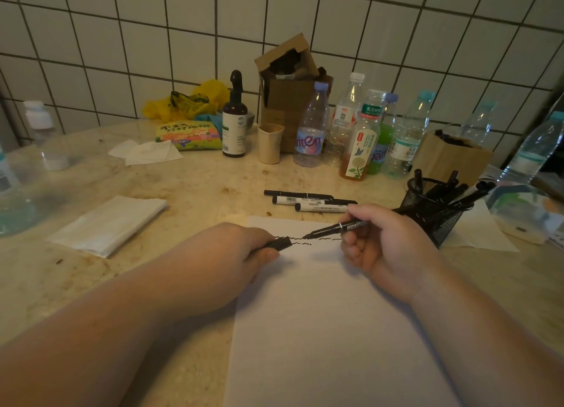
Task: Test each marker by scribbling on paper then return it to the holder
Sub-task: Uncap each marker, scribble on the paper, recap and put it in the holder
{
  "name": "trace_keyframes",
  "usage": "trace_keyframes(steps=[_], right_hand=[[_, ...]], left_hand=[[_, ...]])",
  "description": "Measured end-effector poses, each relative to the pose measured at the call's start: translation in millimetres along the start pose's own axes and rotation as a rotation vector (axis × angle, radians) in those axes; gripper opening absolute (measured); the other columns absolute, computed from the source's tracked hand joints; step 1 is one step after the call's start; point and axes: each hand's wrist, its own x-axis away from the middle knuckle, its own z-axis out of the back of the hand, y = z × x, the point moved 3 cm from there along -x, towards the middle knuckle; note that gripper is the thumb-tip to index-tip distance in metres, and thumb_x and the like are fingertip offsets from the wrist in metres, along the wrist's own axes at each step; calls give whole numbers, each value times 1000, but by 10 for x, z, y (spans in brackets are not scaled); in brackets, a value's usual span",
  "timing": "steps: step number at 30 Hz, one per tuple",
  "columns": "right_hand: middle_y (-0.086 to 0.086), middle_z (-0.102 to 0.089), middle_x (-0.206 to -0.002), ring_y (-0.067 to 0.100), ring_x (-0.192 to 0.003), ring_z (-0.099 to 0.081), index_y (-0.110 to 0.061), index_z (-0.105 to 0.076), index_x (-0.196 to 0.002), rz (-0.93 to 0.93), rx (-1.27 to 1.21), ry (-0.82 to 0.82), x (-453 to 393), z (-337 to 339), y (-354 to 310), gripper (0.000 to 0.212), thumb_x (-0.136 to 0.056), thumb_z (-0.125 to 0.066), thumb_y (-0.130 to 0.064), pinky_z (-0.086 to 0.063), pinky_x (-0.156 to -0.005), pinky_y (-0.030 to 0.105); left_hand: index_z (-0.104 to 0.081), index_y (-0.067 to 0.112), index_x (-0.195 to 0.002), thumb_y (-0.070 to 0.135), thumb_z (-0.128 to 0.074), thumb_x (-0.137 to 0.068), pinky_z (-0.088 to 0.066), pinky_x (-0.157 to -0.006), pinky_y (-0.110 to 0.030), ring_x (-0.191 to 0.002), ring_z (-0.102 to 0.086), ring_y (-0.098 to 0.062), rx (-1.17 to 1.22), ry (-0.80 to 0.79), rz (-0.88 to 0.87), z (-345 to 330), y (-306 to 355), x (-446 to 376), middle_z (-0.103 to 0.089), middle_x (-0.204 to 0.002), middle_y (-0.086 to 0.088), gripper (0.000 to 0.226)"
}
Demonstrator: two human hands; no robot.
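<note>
A white sheet of paper [320,315] lies on the counter in front of me, with wavy black scribbles near its top edge. My right hand [384,241] grips an uncapped black marker [335,228], tip pointing left and touching the paper among the scribbles. My left hand [244,251] rests on the paper's left edge, closed around the black marker cap [279,243]. Three markers [308,200] lie on the counter just beyond the paper. To the right stands a black mesh holder [427,211] filled with several black markers.
A folded tissue [106,223] lies at the left. Along the tiled wall stand a dark spray bottle [234,119], a beige cup [270,144], a cardboard box [290,95] and several plastic bottles [360,131]. A snack pack [189,135] and yellow bag sit behind.
</note>
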Motion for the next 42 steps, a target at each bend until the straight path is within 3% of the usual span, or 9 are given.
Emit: trace_keyframes(steps=[6, 12, 14, 16, 19, 25, 31, 35, 42], right_hand=[[11, -56, -58, 18, -53, -52, -4, -73, -69, 47, -15, -115, 50, -79, -15, 28, -86, -60, -21, -43, -48, 26], [13, -60, -63, 20, -58, -57, -4, -71, -76, 92, 8, -150, 65, -78, -21, 21, -91, -58, -12, -48, -53, 28], [13, -64, -66, 21, -61, -60, -6, -70, -83, 108, 57, -192, 71, -96, -24, 10, -82, -66, -15, -50, -57, 30], [12, -66, -70, 20, -63, -61, -8, -69, -88, 113, 126, -228, 81, -102, -20, 16, -76, -71, -18, -51, -59, 29], [12, -68, -72, 20, -64, -62, -10, -76, -86, 130, 147, -257, 88, -100, -27, 18, -71, -75, -20, -53, -59, 27], [23, -73, -79, 27, -67, -67, -4, -81, -91, 106, 81, -299, 97, -105, -47, 29, -91, -53, -11, -54, -63, 33], [14, -65, -66, 20, -60, -58, -8, -79, -86, 83, 206, -281, 110, -106, -17, 32, -100, -50, -8, -49, -54, 27], [14, -60, -61, 19, -53, -55, 0, -76, -92, 62, 280, -311, 126, -97, -18, 27, -100, -52, -9, -45, -48, 26], [24, -64, -65, 27, -53, -55, 6, -73, -92, 16, 203, -362, 154, -150, 3, 32, -101, -47, -10, -49, -47, 29]], left_hand=[[-54, 30, -73, 44, -44, -99, -43, -57, -25, -60, -56, -7, 6, 17, 29, 34, 24, -7, -64, -68, 8, 31], [-51, 39, -67, 45, -45, -99, -38, -54, -22, -57, -54, -5, 16, -1, 39, 34, 45, -2, -61, -64, 12, 33], [-56, 41, -76, 45, -45, -99, -41, -56, -22, -61, -56, -5, 29, 2, 32, 46, 54, -2, -62, -68, 11, 26], [-61, 39, -91, 45, -46, -99, -45, -60, -20, -67, -58, -5, 58, 39, 35, 73, 67, -2, -65, -75, 11, 17], [-60, 42, -97, 43, -48, -98, -40, -57, -17, -69, -57, -2, 118, 117, 60, 121, 76, -3, -66, -77, 14, 12], [-59, 43, -89, 42, -51, -97, -35, -54, -18, -66, -57, -4, 210, 179, 116, 160, 68, -10, -66, -75, 13, 12], [-64, 37, -85, 49, -50, -95, -41, -56, -19, -62, -57, -4, 118, 41, 101, 99, 73, 14, -67, -73, 11, 21], [-58, 34, -73, 51, -50, -95, -39, -53, -20, -59, -56, -5, 3, -92, 15, 15, 114, 40, -63, -67, 11, 29], [-54, 36, -85, 45, -45, -98, -36, -55, -24, -64, -52, -6, -57, -73, -25, 33, 115, 58, -57, -72, 9, 19]])
